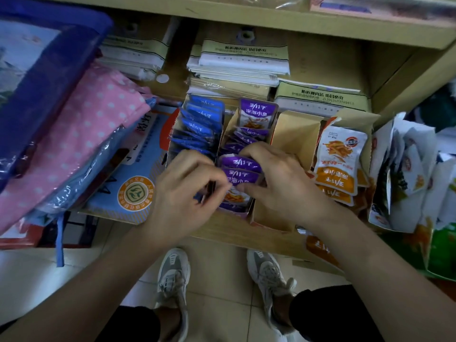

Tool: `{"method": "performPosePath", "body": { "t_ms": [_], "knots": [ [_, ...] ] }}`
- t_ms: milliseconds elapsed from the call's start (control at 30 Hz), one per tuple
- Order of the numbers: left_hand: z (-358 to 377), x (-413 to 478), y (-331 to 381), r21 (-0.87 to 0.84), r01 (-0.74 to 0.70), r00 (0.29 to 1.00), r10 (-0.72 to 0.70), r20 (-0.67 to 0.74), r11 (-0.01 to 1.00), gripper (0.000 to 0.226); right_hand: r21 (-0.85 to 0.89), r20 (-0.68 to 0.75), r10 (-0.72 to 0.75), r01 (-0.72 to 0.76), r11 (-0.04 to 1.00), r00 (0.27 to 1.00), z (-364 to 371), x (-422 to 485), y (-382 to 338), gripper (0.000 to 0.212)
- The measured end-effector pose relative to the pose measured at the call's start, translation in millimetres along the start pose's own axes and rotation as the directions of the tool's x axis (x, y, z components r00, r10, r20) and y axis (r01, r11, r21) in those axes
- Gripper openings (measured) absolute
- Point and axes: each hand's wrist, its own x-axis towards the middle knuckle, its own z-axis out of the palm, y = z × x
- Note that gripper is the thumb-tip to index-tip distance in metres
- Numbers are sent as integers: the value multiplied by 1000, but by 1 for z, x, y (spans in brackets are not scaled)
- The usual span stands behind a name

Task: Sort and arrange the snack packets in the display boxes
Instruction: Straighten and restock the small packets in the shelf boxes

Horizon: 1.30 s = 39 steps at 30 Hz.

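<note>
Purple packets (243, 166) in middle box (236, 214)

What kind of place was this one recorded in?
Most likely a small shop or its stockroom. Cardboard display boxes hold blue packets, purple packets and orange packets on a wooden shelf, with stacks of wrapped paper goods behind and plastic-wrapped items alongside.
</note>
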Motion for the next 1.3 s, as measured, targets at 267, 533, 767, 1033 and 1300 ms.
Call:
{"method": "performPosePath", "body": {
  "t_ms": [267, 533, 767, 1033, 1300],
  "knots": [
    [-14, -30, -9, 248, -233, 850, 74, 521, 940, 25, -6, -98, 25, -26, 1000, 995, 3, -13, -11, 49],
    [-32, -60, 14, 169, -179, 808, 47, 587, 969, 17, -46, -141, -36, 30, 998, 989, 24, -56, -34, 42],
    [-31, -78, 26, 323, -159, 792, -75, 606, 933, 43, -20, -154, -12, 9, 1000, 988, 30, -57, -33, 42],
    [-21, -74, 28, 415, -194, 750, -138, 647, 889, 43, -1, -159, 67, -68, 998, 985, 32, -56, -33, 48],
    [-23, -73, 20, 419, -238, 704, -141, 696, 876, 39, 14, -142, 85, -84, 996, 986, 34, -58, -35, 50]
  ]
}}
